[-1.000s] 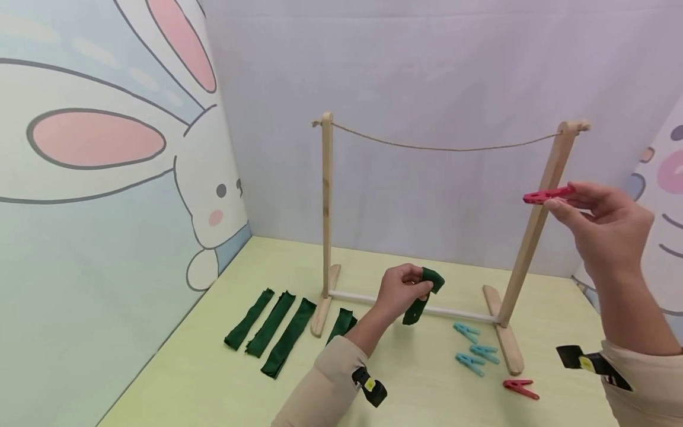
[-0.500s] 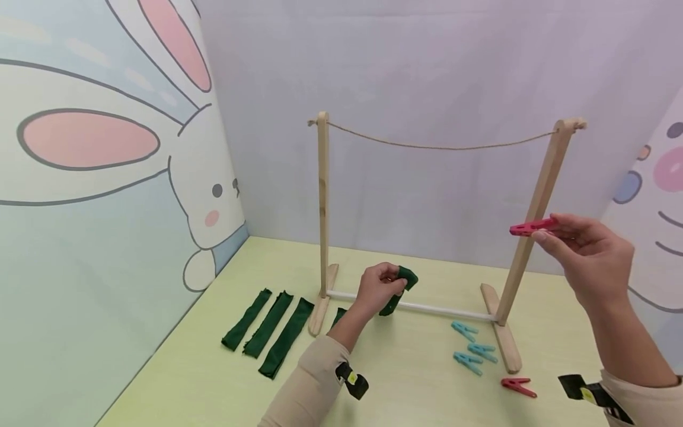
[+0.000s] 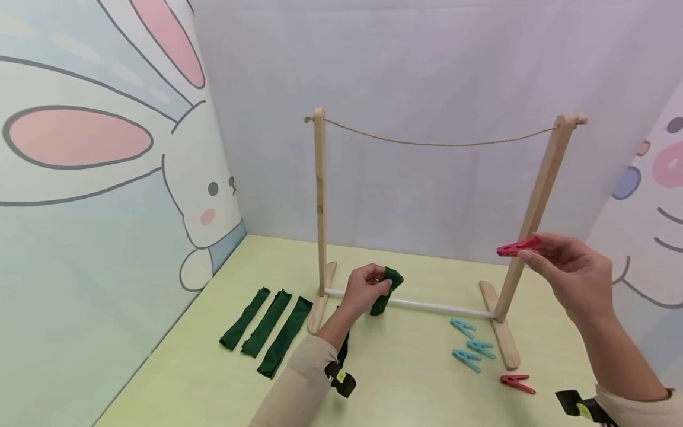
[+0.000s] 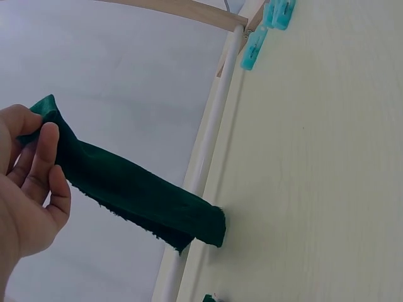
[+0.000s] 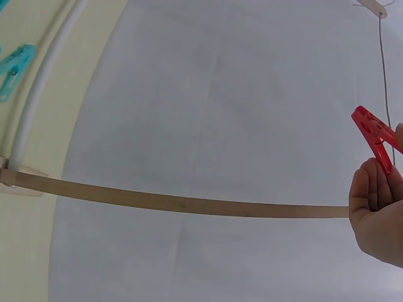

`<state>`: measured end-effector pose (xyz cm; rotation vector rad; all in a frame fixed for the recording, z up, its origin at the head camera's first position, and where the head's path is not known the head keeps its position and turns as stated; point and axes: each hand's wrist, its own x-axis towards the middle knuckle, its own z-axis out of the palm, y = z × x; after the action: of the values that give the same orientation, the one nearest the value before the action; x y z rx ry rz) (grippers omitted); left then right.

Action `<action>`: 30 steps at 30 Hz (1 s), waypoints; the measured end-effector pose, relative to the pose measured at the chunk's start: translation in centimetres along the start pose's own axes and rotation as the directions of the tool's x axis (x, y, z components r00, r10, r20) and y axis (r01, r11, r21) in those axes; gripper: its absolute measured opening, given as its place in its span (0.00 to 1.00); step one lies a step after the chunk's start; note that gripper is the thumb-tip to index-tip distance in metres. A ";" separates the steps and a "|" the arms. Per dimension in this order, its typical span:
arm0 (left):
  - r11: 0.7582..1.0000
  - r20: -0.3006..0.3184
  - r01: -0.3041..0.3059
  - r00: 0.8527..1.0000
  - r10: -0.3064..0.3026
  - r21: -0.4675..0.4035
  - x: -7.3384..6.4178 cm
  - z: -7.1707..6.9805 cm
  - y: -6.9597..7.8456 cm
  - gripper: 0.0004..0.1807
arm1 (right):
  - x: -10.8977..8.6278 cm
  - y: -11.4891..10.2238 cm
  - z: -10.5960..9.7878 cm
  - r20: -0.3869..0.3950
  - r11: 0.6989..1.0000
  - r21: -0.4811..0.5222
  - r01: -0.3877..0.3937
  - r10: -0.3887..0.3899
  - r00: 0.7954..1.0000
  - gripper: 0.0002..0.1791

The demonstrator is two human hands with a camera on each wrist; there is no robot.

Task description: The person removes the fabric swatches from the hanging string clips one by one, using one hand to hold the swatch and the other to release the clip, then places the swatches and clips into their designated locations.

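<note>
My left hand (image 3: 365, 290) pinches one end of a dark green cloth strip (image 4: 135, 189), which hangs down in front of the white crossbar of the wooden stand. Between thumb and fingers, my right hand (image 3: 578, 276) holds a red clothespin (image 3: 516, 247) by its handles, in front of the stand's right post (image 3: 539, 193). The right wrist view shows the same clothespin (image 5: 371, 132) from another side. Above both hands, a thin rope (image 3: 427, 143) sags between the tops of the two posts with nothing hanging on it.
Three green cloth strips (image 3: 285, 337) lie side by side on the table at left, and another is partly hidden behind the left forearm. Three blue clothespins (image 3: 466, 359) and a second red clothespin (image 3: 517, 383) lie near the stand's right foot (image 3: 504, 338). The left post (image 3: 320, 201) stands upright.
My right hand has lowered and moved left with the red clothespin. My left hand has shifted left with the green cloth strip. The view has turned slightly.
</note>
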<state>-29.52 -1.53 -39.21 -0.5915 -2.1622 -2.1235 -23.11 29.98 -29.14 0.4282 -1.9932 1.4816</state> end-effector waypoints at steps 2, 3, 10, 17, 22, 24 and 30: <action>1.000 0.002 0.001 1.000 -0.001 -0.002 -0.4 -0.1 0.0 0.09 | -0.4 0.5 0.1 0.004 1.000 -0.009 -0.022 0.022 1.000 0.18; 1.000 0.002 0.001 1.000 -0.001 -0.009 -0.6 -0.1 0.0 0.09 | -0.5 0.7 0.1 0.004 0.999 -0.018 -0.031 0.031 0.999 0.18; 1.000 -0.012 0.020 1.000 -0.020 -0.015 -1.8 -0.4 -0.2 0.08 | -1.3 2.0 0.4 -0.017 0.988 -0.139 -0.068 0.067 0.998 0.17; 0.996 -0.032 0.059 0.998 -0.061 -0.070 -3.3 -0.7 0.2 0.08 | -1.9 3.0 0.5 -0.012 0.993 0.034 -0.117 0.118 0.993 0.16; 0.989 -0.038 0.104 0.993 -0.109 -0.106 -4.5 -0.5 0.1 0.08 | -2.4 3.4 0.0 0.004 0.978 0.130 -0.165 0.165 0.986 0.17; 0.987 -0.044 0.123 0.991 -0.128 -0.106 -5.0 -0.4 -0.1 0.08 | -2.7 3.6 -0.1 0.006 0.974 0.121 -0.191 0.192 0.981 0.17; 0.986 -0.050 0.154 0.986 -0.158 -0.069 -6.8 -0.9 -0.2 0.08 | -3.9 4.4 -0.1 0.048 0.974 -0.025 -0.223 0.224 0.973 0.18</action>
<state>-23.47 -3.94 -41.45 -0.3736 -2.1844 -2.2663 -22.73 31.11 -34.88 0.2405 -2.1525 1.5984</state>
